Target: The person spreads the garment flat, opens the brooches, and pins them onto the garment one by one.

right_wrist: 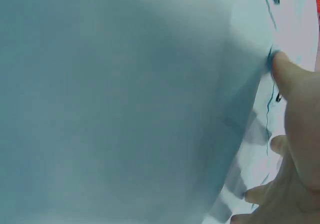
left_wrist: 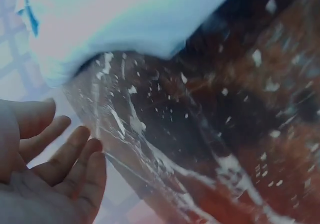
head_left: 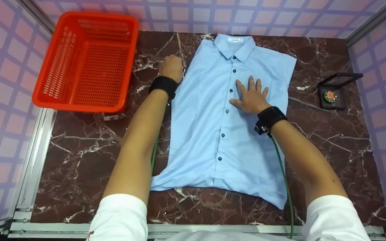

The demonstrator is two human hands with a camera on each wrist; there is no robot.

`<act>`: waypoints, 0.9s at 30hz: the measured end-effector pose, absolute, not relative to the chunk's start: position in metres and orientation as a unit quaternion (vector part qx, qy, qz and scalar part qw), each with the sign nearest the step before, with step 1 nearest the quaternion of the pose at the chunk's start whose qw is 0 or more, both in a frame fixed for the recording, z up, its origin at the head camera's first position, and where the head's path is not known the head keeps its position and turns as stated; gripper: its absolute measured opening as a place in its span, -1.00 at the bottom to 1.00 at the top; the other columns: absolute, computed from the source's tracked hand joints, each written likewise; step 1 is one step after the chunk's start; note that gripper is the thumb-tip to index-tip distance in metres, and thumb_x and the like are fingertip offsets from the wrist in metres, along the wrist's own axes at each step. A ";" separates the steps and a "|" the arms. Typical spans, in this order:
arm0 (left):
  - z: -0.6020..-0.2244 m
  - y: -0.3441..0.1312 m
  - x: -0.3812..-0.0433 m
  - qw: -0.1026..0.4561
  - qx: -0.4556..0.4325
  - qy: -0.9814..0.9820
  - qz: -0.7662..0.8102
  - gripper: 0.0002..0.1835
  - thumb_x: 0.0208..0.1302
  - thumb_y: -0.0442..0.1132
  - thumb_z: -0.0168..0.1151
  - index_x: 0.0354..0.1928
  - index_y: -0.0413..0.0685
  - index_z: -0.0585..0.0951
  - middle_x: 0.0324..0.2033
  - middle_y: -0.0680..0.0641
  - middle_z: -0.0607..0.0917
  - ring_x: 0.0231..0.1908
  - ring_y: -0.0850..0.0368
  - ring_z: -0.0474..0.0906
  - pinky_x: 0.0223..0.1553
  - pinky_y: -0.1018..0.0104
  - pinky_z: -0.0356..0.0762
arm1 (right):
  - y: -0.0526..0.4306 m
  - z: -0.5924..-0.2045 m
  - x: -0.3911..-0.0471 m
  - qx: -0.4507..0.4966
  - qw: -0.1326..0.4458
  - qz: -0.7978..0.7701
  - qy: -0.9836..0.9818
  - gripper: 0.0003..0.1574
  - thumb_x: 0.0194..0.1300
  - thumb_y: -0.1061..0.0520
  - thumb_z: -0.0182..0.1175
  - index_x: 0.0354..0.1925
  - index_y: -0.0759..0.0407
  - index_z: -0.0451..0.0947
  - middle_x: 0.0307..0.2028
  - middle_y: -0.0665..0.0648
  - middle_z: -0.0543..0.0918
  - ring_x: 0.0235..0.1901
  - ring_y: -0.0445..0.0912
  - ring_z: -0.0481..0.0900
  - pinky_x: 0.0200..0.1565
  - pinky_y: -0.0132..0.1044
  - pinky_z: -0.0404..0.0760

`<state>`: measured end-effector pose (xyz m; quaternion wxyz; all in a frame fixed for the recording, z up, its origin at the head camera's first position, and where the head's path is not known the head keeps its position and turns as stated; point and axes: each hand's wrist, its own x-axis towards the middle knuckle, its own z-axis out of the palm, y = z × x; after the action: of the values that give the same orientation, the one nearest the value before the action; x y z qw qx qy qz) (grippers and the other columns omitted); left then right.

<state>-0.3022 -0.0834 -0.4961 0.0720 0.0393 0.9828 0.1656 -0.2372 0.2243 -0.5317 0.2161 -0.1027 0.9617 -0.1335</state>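
Note:
A light blue button-up shirt (head_left: 196, 110) lies front side up, its collar (head_left: 243, 52) toward the back wall and dark buttons down the middle. No sleeves show spread out at its sides. My right hand (head_left: 252, 98) rests on the chest beside the button row, fingers spread; in the right wrist view its thumb (right_wrist: 287, 73) touches the cloth near the placket. Just left of the shirt's side edge is my left hand (head_left: 172, 68). The left wrist view shows its fingers (left_wrist: 75, 156) loosely bent with nothing in them, apart from the cloth.
A red plastic basket (head_left: 129, 67) stands at the back left of the dark marble tabletop (head_left: 85, 174). At the right is a small black open case (head_left: 332, 103) with a round green and orange piece inside. Patterned panels and metal rails border the table.

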 end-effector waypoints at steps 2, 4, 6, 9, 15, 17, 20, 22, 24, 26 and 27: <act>-0.502 -0.079 -0.307 0.068 0.057 0.989 0.116 -0.65 0.53 -0.37 -0.07 0.15 -0.23 0.64 0.14 -0.29 0.55 0.21 -0.22 0.40 0.24 -0.04 0.37 | 0.224 -0.533 -0.235 -0.102 0.221 -0.135 0.960 0.06 0.47 -0.37 0.00 0.63 -0.01 -0.21 0.53 0.48 -0.41 0.48 0.45 -0.50 0.33 0.50 -0.32; -0.509 -0.076 -0.311 0.069 0.072 0.992 0.080 -0.61 0.55 -0.39 -0.13 0.25 -0.24 0.58 0.24 -0.32 0.47 0.27 -0.24 0.32 0.27 -0.06 0.30 | 0.224 -0.535 -0.233 -0.103 0.225 -0.134 0.960 0.04 0.48 -0.36 -0.01 0.63 0.00 -0.20 0.53 0.49 -0.39 0.48 0.46 -0.47 0.35 0.47 -0.26; -0.517 -0.075 -0.315 0.082 0.077 0.992 0.065 -0.57 0.59 -0.36 -0.19 0.37 -0.20 0.48 0.36 -0.35 0.34 0.36 -0.26 0.21 0.34 -0.08 0.20 | 0.224 -0.536 -0.232 -0.107 0.227 -0.127 0.959 0.04 0.48 -0.36 -0.02 0.63 0.01 -0.21 0.53 0.50 -0.39 0.48 0.46 -0.45 0.37 0.44 -0.22; -0.526 -0.073 -0.320 0.109 0.075 0.988 0.083 -0.51 0.63 -0.26 -0.22 0.51 -0.03 0.31 0.49 -0.33 0.15 0.47 -0.26 0.03 0.43 -0.11 0.02 | 0.221 -0.535 -0.231 -0.109 0.231 -0.118 0.960 0.05 0.48 -0.37 -0.02 0.63 -0.02 -0.22 0.53 0.49 -0.38 0.48 0.46 -0.44 0.38 0.43 -0.21; -0.531 -0.059 -0.331 0.114 0.090 0.968 0.202 -0.53 0.59 -0.09 -0.10 0.42 -0.03 0.45 0.43 -0.19 0.36 0.46 -0.12 0.15 0.46 0.02 0.02 | 0.217 -0.531 -0.234 -0.100 0.231 -0.117 0.961 0.05 0.47 -0.37 0.01 0.63 -0.04 -0.20 0.54 0.46 -0.37 0.49 0.44 -0.43 0.39 0.41 -0.22; -0.528 -0.052 -0.333 0.106 0.102 0.957 0.250 -0.53 0.57 -0.12 -0.05 0.41 -0.07 0.46 0.38 -0.17 0.45 0.41 -0.09 0.26 0.43 0.09 0.11 | 0.218 -0.531 -0.235 -0.098 0.229 -0.111 0.962 0.05 0.46 -0.37 0.02 0.63 -0.04 -0.19 0.54 0.46 -0.36 0.49 0.45 -0.43 0.39 0.41 -0.21; -0.523 -0.040 -0.335 0.125 0.099 0.927 0.340 -0.49 0.55 -0.17 -0.01 0.47 -0.05 0.36 0.38 -0.12 0.46 0.40 -0.01 0.31 0.40 0.23 0.18 | 0.219 -0.531 -0.236 -0.097 0.225 -0.099 0.964 0.05 0.46 -0.38 0.00 0.63 -0.03 -0.18 0.54 0.47 -0.35 0.49 0.45 -0.40 0.38 0.42 -0.18; -0.519 -0.033 -0.336 0.148 0.084 0.905 0.389 -0.43 0.56 -0.16 -0.03 0.54 0.03 0.24 0.44 -0.06 0.37 0.43 0.07 0.25 0.39 0.31 0.17 | 0.220 -0.530 -0.236 -0.097 0.221 -0.097 0.965 0.05 0.46 -0.39 0.00 0.63 -0.03 -0.17 0.54 0.47 -0.34 0.49 0.46 -0.39 0.38 0.43 -0.16; -0.517 -0.027 -0.338 0.165 0.079 0.888 0.421 -0.41 0.55 -0.14 -0.03 0.56 0.06 0.19 0.47 -0.04 0.33 0.43 0.12 0.23 0.37 0.37 0.16 | 0.221 -0.530 -0.237 -0.097 0.219 -0.097 0.966 0.05 0.45 -0.40 0.00 0.63 -0.03 -0.16 0.54 0.47 -0.33 0.49 0.46 -0.38 0.38 0.43 -0.15; -0.516 -0.023 -0.338 0.165 0.087 0.886 0.424 -0.39 0.54 -0.13 0.01 0.56 0.06 0.19 0.46 -0.05 0.33 0.41 0.12 0.25 0.35 0.38 0.18 | 0.222 -0.529 -0.236 -0.097 0.218 -0.099 0.966 0.06 0.45 -0.40 0.01 0.63 -0.03 -0.15 0.55 0.46 -0.33 0.49 0.46 -0.38 0.38 0.43 -0.15; -0.516 -0.020 -0.338 0.166 0.091 0.887 0.422 -0.38 0.53 -0.13 0.04 0.56 0.04 0.18 0.45 -0.07 0.34 0.39 0.10 0.27 0.34 0.37 0.20 | 0.222 -0.529 -0.236 -0.097 0.218 -0.099 0.966 0.06 0.44 -0.40 0.01 0.63 -0.03 -0.15 0.55 0.46 -0.34 0.49 0.46 -0.39 0.38 0.43 -0.15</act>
<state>-0.3380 -0.0203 -0.5160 0.1655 0.0913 0.8868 0.4217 -0.2359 0.2222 -0.5292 0.2184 -0.0965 0.9660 -0.0987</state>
